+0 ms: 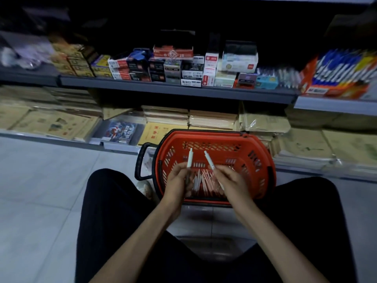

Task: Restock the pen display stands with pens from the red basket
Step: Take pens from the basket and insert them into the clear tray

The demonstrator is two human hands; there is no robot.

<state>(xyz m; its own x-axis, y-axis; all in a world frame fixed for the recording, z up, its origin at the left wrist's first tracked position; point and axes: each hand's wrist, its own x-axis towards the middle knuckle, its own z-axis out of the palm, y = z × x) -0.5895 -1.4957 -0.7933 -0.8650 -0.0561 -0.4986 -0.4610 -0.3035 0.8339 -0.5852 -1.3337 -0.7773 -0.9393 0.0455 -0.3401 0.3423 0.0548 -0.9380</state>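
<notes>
I see both hands over the red basket [257, 160], which sits on the tiled floor [40, 180] between my knees and touches the bottom shelf's stacked exercise books [167, 117]. My left hand [178, 180] pinches a white pen [190, 159] by its lower end, holding it nearly upright with the tip pointing up. My right hand [232, 180] grips a second white pen [209, 160], which leans up and to the left. The two tips are near each other but apart. Below the hands, a loose heap of white and pink pens [204, 182] lies on the basket floor. The basket's black handle [140, 162] hangs down on its left side. Above, a grey shelf [183, 90] carries small stationery boxes [173, 68]. To the right stands an orange box of blue pens [336, 68], which is too blurred to read.
</notes>
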